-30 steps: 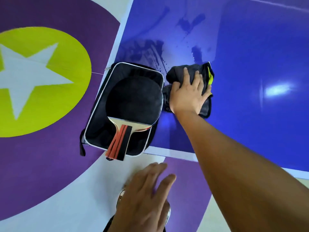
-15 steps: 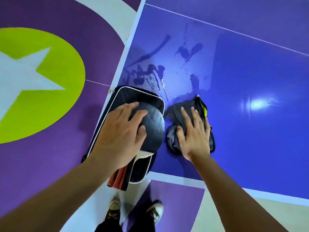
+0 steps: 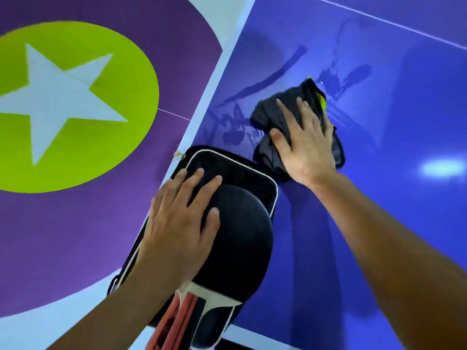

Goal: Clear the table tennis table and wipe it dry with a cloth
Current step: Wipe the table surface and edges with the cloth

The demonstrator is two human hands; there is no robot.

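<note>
Blue tabletop [image 3: 379,223]: glossy, filling the frame from twelve round to five o'clock; white line along its left and near edges; bright glare at three o'clock.
Wet marks [image 3: 273,74]: dark streaks and splashes at twelve to one o'clock, lying just beyond the cloth and off its ten o'clock side.
Cloth [image 3: 267,114]: dark grey, crumpled, yellow-green patch at its one o'clock edge; on the tabletop at one o'clock from frame centre, hard by the case's one o'clock corner, possibly touching it, though shadow blurs the join.
Right hand [image 3: 307,145]: palm down on the cloth, fingers straight and spread, pressing it to the table; nothing curled round it.
Case [image 3: 240,170]: black with white piping, lying open at the table's near-left corner, at six to seven o'clock; left side over the table's edge line.
Paddle [image 3: 240,236]: black rubber face up, lying in the case; red-and-black handle [image 3: 182,322] pointing to seven o'clock, past the case's near end.
Left hand [image 3: 179,223]: flat on the paddle's nine o'clock side, fingers straight, tips reaching to one o'clock onto the case lining; resting, not gripping.
Floor [image 3: 75,236]: purple with pale bands; lime circle [image 3: 141,97] with a pale star at nine to ten o'clock.
</note>
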